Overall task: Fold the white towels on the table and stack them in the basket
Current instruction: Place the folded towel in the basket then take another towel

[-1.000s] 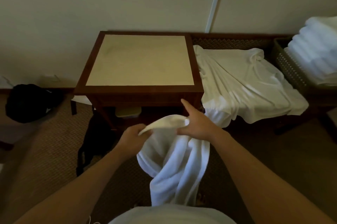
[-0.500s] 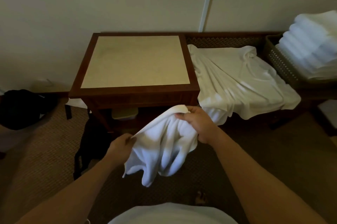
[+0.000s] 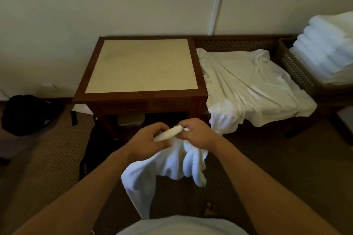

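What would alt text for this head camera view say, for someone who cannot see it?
Two hands, left and right, grip the top edge of a white towel hanging before a wooden table. To the right, a white cloth covers a bench beside a basket of folded towels.
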Available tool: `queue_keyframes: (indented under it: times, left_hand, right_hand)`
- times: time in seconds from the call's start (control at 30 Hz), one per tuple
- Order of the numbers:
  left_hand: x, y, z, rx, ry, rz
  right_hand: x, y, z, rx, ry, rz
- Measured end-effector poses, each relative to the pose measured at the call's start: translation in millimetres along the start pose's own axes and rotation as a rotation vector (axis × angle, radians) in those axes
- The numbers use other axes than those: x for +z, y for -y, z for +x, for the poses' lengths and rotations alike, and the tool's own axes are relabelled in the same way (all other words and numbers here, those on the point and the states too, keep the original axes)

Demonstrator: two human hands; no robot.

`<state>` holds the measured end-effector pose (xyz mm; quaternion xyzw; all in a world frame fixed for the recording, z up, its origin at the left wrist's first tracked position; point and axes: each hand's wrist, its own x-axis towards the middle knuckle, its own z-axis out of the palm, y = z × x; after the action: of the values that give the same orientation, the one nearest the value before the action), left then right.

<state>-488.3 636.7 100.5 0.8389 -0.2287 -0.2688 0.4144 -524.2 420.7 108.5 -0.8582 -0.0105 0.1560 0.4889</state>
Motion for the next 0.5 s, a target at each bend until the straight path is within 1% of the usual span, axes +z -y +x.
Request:
queue_keyframes:
  times: [0.07,0.13,0.17,0.23,0.27,0.3,0.37,0.43,0.5]
  left_hand:
    - [-4.6,24.8,-9.5,-0.136,0.029,0.106]
    - [-8.8,45.5,-22.3,-0.252,0.031,0.186]
    - [-10.5,50.3,-27.5,-0.294,0.008,0.179]
    - [-10.3,48.4,-30.8,-0.326,-0.049,0.089]
    - [-8.1,42.2,-28.6,-0.325,-0.066,0.046]
    - [-3.8,34.2,-24.7,-0.328,-0.083,0.016]
    - [9.5,15.8,-15.6,-0.35,-0.142,-0.068]
    - [25.2,1.6,-8.0,-0.376,-0.216,-0.222]
    - [36.5,-8.9,-2.8,-0.35,-0.268,-0.326]
  right_hand:
    - [-10.8,-2.7,-5.4,0.009,-0.024,0.084]
    - [-19.6,-11.2,-9.1,0.073,-0.124,0.159]
    - [-23.3,-17.9,-9.9,0.1,-0.186,0.148]
    - [-23.5,-29.4,-12.3,0.191,-0.286,0.005]
    - [-18.3,-32.6,-13.9,0.259,-0.302,-0.046]
    - [-11.0,-33.8,-15.6,0.315,-0.291,-0.036]
    - [8.1,-33.0,-17.9,0.372,-0.259,0.12]
    - [24.4,-29.8,-18.8,0.424,-0.243,0.323]
    - [33.3,-26.2,-19.7,0.41,-0.244,0.422]
